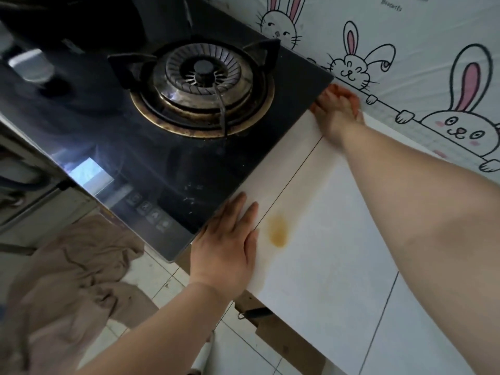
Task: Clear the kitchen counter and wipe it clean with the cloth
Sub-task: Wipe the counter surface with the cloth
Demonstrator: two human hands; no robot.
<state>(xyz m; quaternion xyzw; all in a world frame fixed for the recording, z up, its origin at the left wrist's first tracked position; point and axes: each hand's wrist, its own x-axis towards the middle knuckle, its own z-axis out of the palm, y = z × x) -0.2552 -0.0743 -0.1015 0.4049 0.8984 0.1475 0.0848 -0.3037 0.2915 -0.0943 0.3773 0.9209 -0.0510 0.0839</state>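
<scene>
The white tiled counter runs from its front edge back to the wall. A yellow-brown stain sits on it near the front. My left hand lies flat on the counter's front left corner, beside the stain, holding nothing. My right hand reaches to the far back corner by the wall, blurred, pressed down on an orange cloth. Only the cloth's edges show around the fingers.
A black glass gas stove borders the counter on the left, with a round burner and pan supports. The wall behind carries bunny drawings. Beige clothing and floor tiles lie below the counter edge.
</scene>
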